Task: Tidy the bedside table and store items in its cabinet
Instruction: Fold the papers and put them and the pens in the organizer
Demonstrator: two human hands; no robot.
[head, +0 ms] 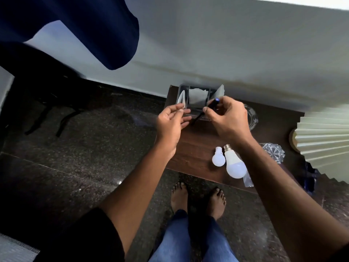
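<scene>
Black pen [205,110] pinched in right grip [225,118] above organizer [196,95].

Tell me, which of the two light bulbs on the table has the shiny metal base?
The larger bulb, lying on the right, next to the right forearm. Its cap is shiny metal, while the small bulb beside it is white all over.

The bedside table [196,146] is dark brown wood grain, set against the wall; at its far left corner stands a grey compartmented organiser [196,108] holding pale folded papers [197,97]; a dark pen [205,108] with a blue cap end is tilted over the organiser's front; near the front edge two white bulbs lie side by side, the small bulb [218,157] left of the large bulb [235,164], bases pointing to the wall.
</scene>
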